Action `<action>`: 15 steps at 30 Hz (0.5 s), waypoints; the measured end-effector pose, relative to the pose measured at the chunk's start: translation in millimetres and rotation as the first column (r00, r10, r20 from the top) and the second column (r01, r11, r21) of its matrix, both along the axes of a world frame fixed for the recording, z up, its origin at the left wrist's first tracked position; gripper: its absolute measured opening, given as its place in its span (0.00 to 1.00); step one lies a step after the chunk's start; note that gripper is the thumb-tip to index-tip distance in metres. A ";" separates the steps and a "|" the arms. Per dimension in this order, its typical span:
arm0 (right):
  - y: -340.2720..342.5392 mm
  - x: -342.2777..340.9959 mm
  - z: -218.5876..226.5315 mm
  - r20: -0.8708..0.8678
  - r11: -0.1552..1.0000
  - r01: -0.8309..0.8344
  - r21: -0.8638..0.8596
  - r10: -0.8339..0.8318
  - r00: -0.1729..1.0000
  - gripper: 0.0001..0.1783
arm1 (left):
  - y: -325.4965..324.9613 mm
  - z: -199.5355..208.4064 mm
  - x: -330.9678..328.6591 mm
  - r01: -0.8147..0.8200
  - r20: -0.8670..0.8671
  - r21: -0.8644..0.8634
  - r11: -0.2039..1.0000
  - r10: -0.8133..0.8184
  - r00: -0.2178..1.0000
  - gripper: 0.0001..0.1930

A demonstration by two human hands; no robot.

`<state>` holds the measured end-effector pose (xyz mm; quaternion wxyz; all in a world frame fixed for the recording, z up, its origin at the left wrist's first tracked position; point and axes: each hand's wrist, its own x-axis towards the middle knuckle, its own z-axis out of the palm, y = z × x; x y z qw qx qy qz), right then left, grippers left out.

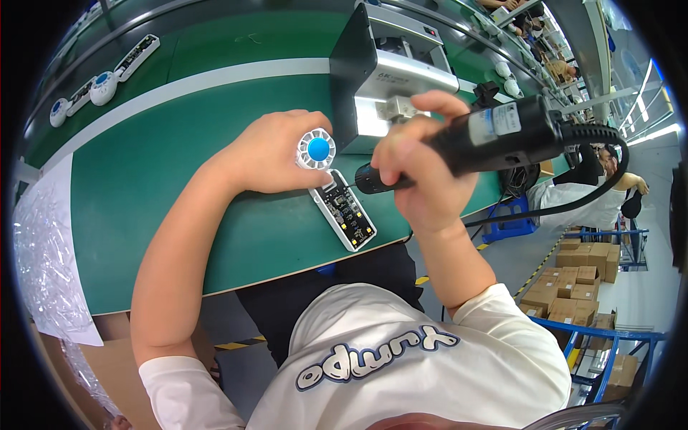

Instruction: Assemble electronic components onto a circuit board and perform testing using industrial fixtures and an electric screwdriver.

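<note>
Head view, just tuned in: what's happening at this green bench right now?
A person sits at the green bench. Their left hand steadies a small white handheld fan by its round head with the blue centre. The fan's handle lies open, showing a circuit board. Their right hand grips a black corded electric screwdriver, its tip close to the top of the open handle. More white fans lie farther back on the bench.

Bare left arm stretched forward, left hand curled, fingers closed in a grip; right hand raised, fist wrapped tight, elbow bent near.
</note>
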<state>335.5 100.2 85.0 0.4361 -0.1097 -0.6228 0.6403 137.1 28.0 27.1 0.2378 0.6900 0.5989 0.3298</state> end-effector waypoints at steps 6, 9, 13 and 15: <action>3.0 0.9 -4.2 -0.028 0.999 -0.018 0.035 0.019 0.999 0.22 | 1.5 -1.9 -1.6 0.015 0.031 -0.009 1.000 -0.015 0.999 0.28; 2.8 -1.6 -3.7 -0.015 1.000 -0.021 0.010 0.021 1.000 0.21 | 4.0 -1.7 -3.0 0.031 0.024 0.010 0.999 -0.031 0.999 0.28; 8.4 -4.7 -3.9 0.022 0.997 -0.055 -0.051 0.056 0.998 0.20 | 5.9 1.8 -1.5 0.059 0.052 0.001 0.998 -0.059 0.997 0.28; 15.3 -5.3 -4.0 0.046 0.991 -0.122 -0.055 0.124 0.991 0.19 | 3.5 -2.6 -2.8 0.068 0.038 0.031 0.997 -0.069 0.997 0.28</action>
